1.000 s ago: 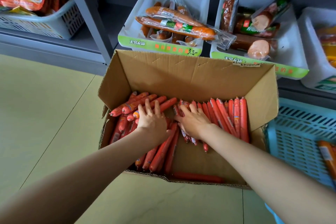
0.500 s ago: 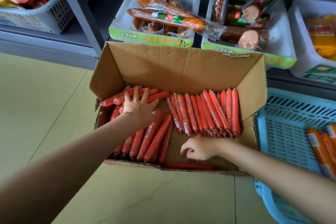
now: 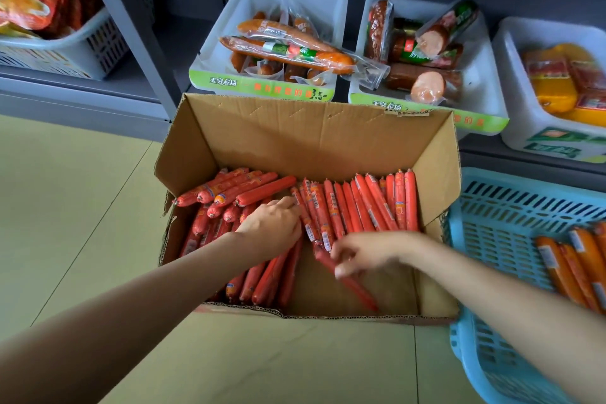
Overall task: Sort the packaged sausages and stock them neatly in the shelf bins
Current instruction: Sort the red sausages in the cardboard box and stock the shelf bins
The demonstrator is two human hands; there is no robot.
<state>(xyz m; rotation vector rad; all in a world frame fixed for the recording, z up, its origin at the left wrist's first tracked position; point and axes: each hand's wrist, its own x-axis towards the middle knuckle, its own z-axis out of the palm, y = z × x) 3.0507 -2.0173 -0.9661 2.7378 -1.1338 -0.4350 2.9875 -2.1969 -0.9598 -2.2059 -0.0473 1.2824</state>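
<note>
An open cardboard box [image 3: 314, 138] on the floor holds several red packaged sausages [image 3: 367, 203], a row standing along the right and a looser pile on the left. My left hand [image 3: 273, 226] lies flat on the left pile, fingers straight against the row. My right hand [image 3: 364, 252] pinches one loose red sausage [image 3: 355, 289] that slants toward the box's near wall. Behind the box, shelf bins hold vacuum-packed sausages: a white bin [image 3: 226, 52] with long orange ones and a white bin [image 3: 485, 82] with thick dark ones.
A blue plastic basket [image 3: 501, 239] with orange sausages stands right of the box. A third white bin [image 3: 515, 108] with yellow packs is at far right. A grey shelf post [image 3: 131, 26] and a white slatted basket [image 3: 82, 52] with red packs are at left.
My right hand picked up the loose sausage from the box's near edge and lifted its end toward the row. My left hand slid right, against the standing row.
</note>
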